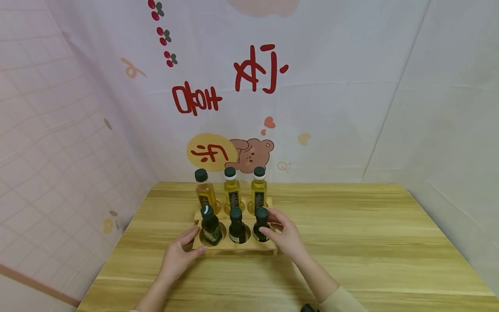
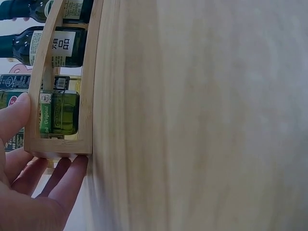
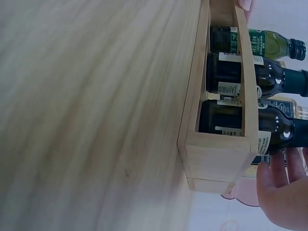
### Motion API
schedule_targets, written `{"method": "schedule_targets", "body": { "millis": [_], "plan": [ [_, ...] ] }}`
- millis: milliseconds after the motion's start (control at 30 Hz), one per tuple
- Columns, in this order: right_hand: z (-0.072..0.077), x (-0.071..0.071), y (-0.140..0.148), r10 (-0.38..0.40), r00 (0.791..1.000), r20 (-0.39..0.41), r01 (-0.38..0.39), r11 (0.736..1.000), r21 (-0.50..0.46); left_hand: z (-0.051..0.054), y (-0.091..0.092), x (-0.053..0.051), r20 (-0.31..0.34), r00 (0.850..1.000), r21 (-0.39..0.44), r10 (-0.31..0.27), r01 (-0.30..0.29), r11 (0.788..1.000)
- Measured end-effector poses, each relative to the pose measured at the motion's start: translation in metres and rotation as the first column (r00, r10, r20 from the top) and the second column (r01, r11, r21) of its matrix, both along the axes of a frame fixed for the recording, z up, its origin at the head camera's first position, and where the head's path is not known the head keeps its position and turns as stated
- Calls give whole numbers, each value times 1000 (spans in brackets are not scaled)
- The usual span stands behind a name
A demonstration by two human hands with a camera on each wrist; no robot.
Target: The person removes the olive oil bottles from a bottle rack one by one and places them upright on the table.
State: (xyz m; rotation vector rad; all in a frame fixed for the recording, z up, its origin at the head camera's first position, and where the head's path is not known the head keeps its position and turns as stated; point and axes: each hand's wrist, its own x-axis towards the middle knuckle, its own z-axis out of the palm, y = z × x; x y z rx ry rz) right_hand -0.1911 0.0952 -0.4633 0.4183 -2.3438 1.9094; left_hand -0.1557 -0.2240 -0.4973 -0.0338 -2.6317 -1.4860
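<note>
A two-tier wooden rack (image 1: 234, 249) holds small bottles in round holes. My left hand (image 1: 178, 256) grips its left end, thumb at the front and fingers along the side panel; the left wrist view shows this hand (image 2: 38, 192) at the rack's end (image 2: 57, 146). At the front right, my right hand (image 1: 286, 236) holds a dark green bottle (image 1: 262, 219) between thumb and fingers. In the right wrist view the right hand's fingers (image 3: 279, 168) meet that bottle's shoulder. Beside it stand another dark bottle (image 1: 236, 225) and a tilted green bottle (image 1: 212, 227).
On the back tier are a tilted amber oil bottle (image 1: 205, 193) and two yellow oil bottles, one in the middle (image 1: 232, 193) and one at right (image 1: 259, 190). The wood-grain table (image 1: 362, 242) meets a printed cloth (image 1: 323, 108) behind. A small black object (image 1: 308, 308) shows at the bottom edge.
</note>
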Motion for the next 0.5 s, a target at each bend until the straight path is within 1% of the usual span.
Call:
{"method": "schedule_targets", "body": {
  "millis": [67,233,300,500],
  "plan": [
    [0,0,-2,-9,1000,-13,9,1000,-5,0,0,0,2,1000,3,-1,0,1000],
    [1,-2,-8,-35,999,-8,35,999,-33,0,0,0,21,1000,4,-3,3,1000],
    [2,-2,-10,-39,999,2,39,998,-40,0,0,0,16,1000,2,-3,3,1000],
    [4,-3,-12,-54,999,-4,53,997,-51,0,1,1,-1,1000,-2,2,-2,1000]
  ]
}}
